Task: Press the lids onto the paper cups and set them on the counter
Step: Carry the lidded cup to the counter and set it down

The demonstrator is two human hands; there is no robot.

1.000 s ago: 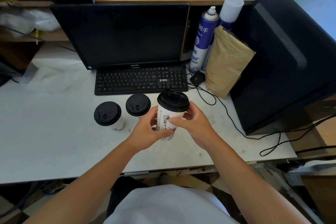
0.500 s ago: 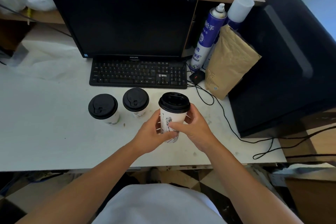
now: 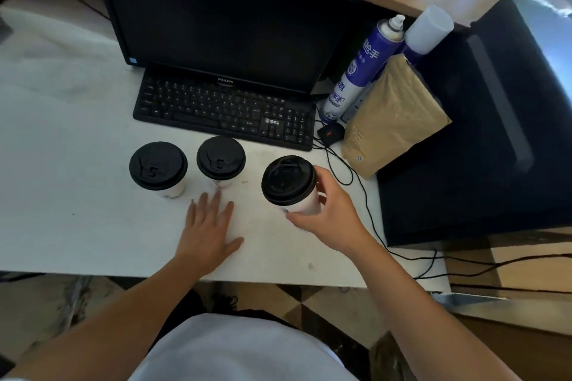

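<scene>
Gripping tilted lidded cup (image 3: 289, 184) in right hand (image 3: 334, 216); resting left hand (image 3: 209, 235) flat, fingers straight. Risks toppling if set down aslant.

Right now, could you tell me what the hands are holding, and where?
The right hand grips the rightmost lidded paper cup by its side wall; the left hand holds nothing.

The white desk (image 3: 62, 210) is carrying a black keyboard (image 3: 223, 111), with a monitor (image 3: 223, 15) standing just behind it. A lidded cup (image 3: 158, 168) and a second lidded cup (image 3: 221, 161) are sitting side by side just in front of the keyboard. Right of the keyboard, a spray can (image 3: 359, 71) and a brown paper bag (image 3: 393, 114) are standing, and black cables (image 3: 368, 204) are trailing forward.
</scene>
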